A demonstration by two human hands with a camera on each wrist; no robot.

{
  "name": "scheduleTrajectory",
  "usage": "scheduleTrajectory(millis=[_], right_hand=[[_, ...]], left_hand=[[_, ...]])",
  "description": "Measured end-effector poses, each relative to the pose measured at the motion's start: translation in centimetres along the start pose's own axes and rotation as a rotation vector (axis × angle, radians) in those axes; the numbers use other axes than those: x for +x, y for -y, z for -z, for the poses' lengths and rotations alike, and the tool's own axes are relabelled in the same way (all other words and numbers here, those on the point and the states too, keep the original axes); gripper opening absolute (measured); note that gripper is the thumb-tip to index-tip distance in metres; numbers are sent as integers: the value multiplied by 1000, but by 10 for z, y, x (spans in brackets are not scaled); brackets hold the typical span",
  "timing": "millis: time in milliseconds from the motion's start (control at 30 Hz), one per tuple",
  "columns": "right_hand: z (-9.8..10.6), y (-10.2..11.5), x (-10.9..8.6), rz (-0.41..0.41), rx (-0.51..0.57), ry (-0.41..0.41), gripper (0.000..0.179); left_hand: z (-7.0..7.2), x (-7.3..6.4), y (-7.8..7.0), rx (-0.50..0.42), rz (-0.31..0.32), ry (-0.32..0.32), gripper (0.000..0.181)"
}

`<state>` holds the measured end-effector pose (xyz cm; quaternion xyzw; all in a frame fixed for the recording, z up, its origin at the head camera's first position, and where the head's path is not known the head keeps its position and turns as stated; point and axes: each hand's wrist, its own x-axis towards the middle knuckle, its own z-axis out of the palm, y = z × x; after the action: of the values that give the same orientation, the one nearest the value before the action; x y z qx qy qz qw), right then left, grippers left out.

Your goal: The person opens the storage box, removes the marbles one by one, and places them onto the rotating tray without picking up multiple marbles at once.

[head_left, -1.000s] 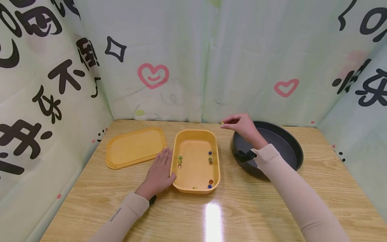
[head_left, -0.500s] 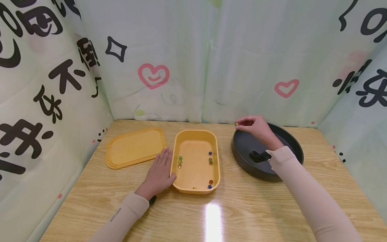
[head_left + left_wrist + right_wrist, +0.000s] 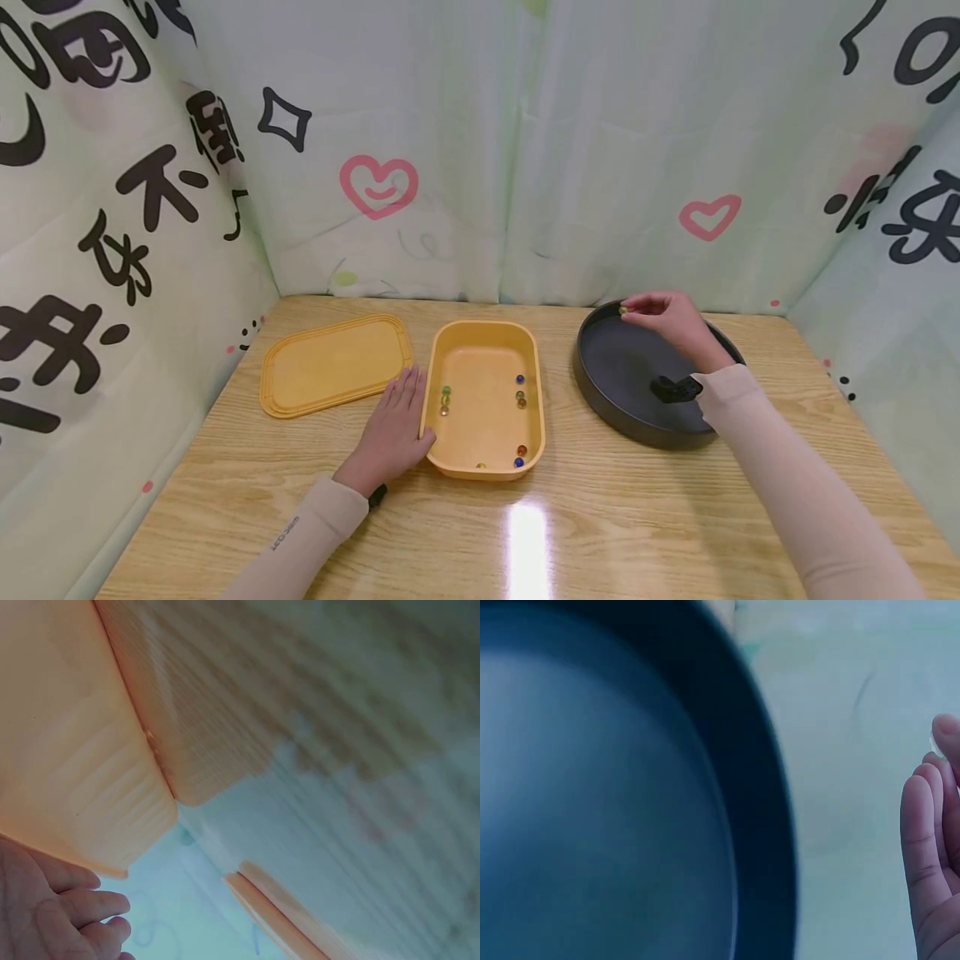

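Observation:
Between thumb and fingertips my right hand (image 3: 667,323) pinches a small yellowish marble (image 3: 624,310), held above the far rim of the round black pan (image 3: 622,367). The right wrist view shows the pan's dark wall (image 3: 757,787) beside the pinching fingers (image 3: 922,825). My left hand (image 3: 393,429) lies with straight fingers along the left side of a yellow rectangular box (image 3: 483,333), its thumb at the rim. Several glass marbles lie in the box: green and clear ones at the left, blue (image 3: 520,379), brownish and red (image 3: 521,450) ones at the right, a yellowish one at the near end.
A flat yellow lid (image 3: 337,367) lies left of the box, close to my left fingertips. Everything stands on a wood-grain table (image 3: 420,542). A printed pale curtain (image 3: 450,167) borders the table's back and both sides.
My right hand has moved to the right with the marble, from between the box and the pan to over the pan's far side. My left hand stays where it was.

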<state>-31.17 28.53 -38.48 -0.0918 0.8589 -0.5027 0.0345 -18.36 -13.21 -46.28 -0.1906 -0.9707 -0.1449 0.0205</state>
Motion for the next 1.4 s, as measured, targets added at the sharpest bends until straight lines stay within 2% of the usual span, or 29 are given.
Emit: scheduleTrajectory(millis=[233, 467, 867, 1167, 1400], right_hand=[[14, -25, 1, -19, -37, -26, 46], [25, -49, 2, -96, -117, -68, 50], [31, -78, 5, -164, -174, -96, 43], [29, -89, 5, -148, -175, -123, 39], [30, -101, 5, -149, -244, -134, 35]], left_hand=[[-1, 0, 1, 3, -3, 2, 73], [-2, 1, 1, 3, -4, -4, 73], [-2, 0, 2, -7, -5, -7, 72], [-3, 0, 1, -28, 0, -8, 72], [-2, -1, 2, -23, -3, 3, 71]])
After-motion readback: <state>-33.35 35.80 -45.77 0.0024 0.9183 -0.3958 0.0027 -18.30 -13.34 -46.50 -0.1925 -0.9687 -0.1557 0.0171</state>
